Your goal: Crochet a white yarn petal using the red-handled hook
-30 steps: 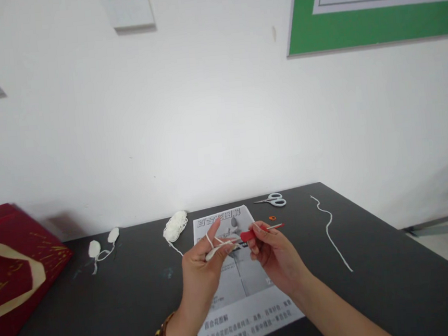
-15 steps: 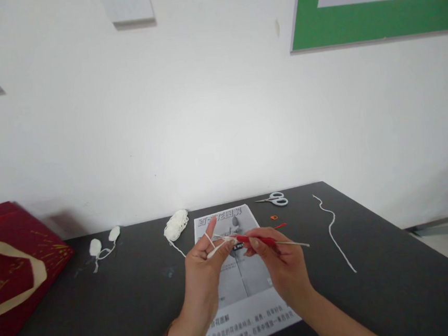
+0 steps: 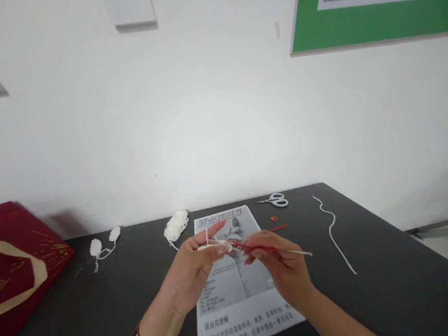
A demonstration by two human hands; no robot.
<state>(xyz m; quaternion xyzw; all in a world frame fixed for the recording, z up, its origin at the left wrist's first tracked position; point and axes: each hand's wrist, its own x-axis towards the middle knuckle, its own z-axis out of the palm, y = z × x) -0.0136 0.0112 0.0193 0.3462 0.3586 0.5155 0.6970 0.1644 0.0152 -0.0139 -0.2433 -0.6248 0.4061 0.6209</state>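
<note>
My left hand (image 3: 193, 267) is raised over the printed sheet (image 3: 234, 287), fingers pinched on a small white crochet piece (image 3: 219, 246) with white yarn looped over the raised forefinger. My right hand (image 3: 281, 265) is closed on a crochet hook with a red grip (image 3: 268, 249), its tip pointing left into the white piece. The yarn runs back toward a white yarn ball (image 3: 176, 224) on the dark table (image 3: 395, 289).
Small scissors (image 3: 274, 200) lie at the back of the table, an orange marker (image 3: 274, 218) and a red stick (image 3: 277, 228) near them. A loose white strand (image 3: 333, 231) lies right. Two white crochet petals (image 3: 103, 245) and a red bag (image 3: 9, 270) sit left.
The hook turned in my right hand, so its tip now enters the white piece and the shaft points right. My left hand has dropped and tilted, the wrist turning outward.
</note>
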